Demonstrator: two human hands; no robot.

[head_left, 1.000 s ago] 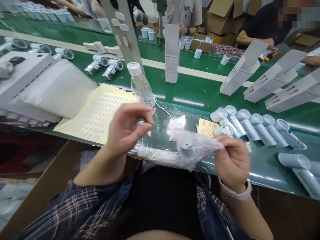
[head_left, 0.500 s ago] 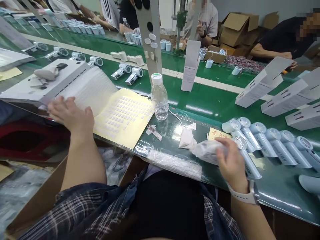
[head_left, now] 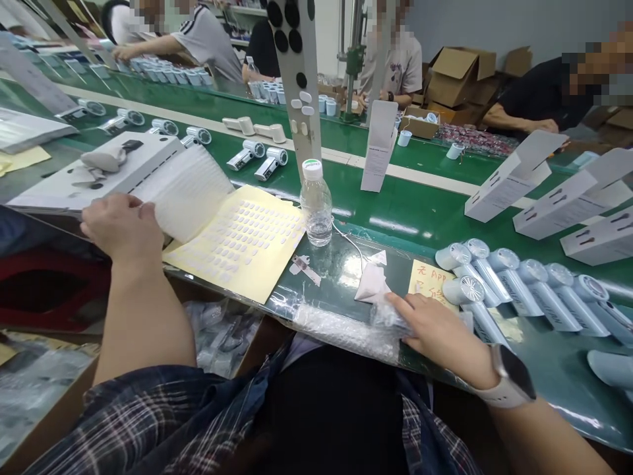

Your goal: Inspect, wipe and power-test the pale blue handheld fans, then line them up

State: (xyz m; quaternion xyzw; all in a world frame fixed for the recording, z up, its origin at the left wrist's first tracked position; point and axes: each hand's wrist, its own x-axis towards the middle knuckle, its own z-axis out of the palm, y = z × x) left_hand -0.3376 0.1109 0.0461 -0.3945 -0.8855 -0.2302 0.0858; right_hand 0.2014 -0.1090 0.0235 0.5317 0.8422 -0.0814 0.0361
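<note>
My left hand (head_left: 121, 227) has its fingers closed on the near edge of a white foam sheet (head_left: 185, 191), beside a white box (head_left: 148, 155). The sheet lies partly over a yellow sheet of small pale stickers (head_left: 247, 244). My right hand (head_left: 430, 323) rests on a crumpled clear plastic bag (head_left: 386, 316), its index finger stretched out. What the bag holds cannot be made out. Just left of that hand is a crumpled white paper piece (head_left: 370, 284), and behind it a yellow note with red writing (head_left: 428, 274).
A clear bottle (head_left: 316, 211) stands mid-table. Several light-blue devices (head_left: 524, 284) lie at the right. Open white boxes (head_left: 507, 175) and silver devices (head_left: 247, 155) sit on the green belt (head_left: 420, 204). People work across it. Bubble wrap (head_left: 341, 326) lies along the front edge.
My left hand has gone from spread fingers to closed on the foam sheet's edge. My right hand moved left, and the plastic bag is now lower on the table. The camera view shifted slightly.
</note>
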